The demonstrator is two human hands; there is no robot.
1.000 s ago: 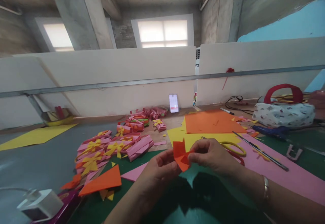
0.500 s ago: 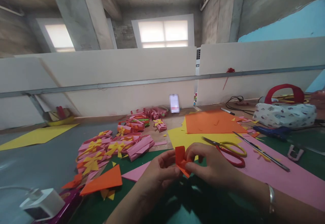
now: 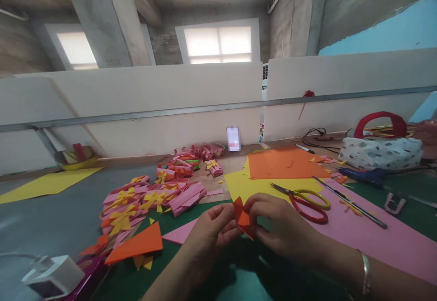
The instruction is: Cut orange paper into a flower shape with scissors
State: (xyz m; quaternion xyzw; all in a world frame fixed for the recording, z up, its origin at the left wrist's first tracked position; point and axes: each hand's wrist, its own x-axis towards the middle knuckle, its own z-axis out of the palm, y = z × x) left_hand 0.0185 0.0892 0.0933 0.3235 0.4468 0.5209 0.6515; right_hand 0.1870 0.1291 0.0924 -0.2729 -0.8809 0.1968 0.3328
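- Head view: a small folded piece of orange paper [image 3: 242,219] is held up between two bare hands, above a green mat [image 3: 218,287].
- Left hand [image 3: 214,229] pinches the paper's left edge between thumb and fingers; the right hand [image 3: 279,224] pinches its right side, though the exact fingertip contact is hard to make out.
- Shaping folds appears to be the step in hand, best served by a steady left hold while the right thumb and finger press each crease flat, edges matched first.
- A light pinch likely suits: too firm a squeeze could crumple the piece or skew its folds.
- Near the left forearm, a larger orange triangle [image 3: 139,244] and a pink piece [image 3: 179,233] lie low, best spared a dragging wrist.
- Beyond the right hand lie scissors [image 3: 295,194] with yellow and red handles, their points worth a wary knuckle.
- Farther left, pink paper bundles [image 3: 188,199], several with yellow bows [image 3: 155,199], crowd the tabletop.
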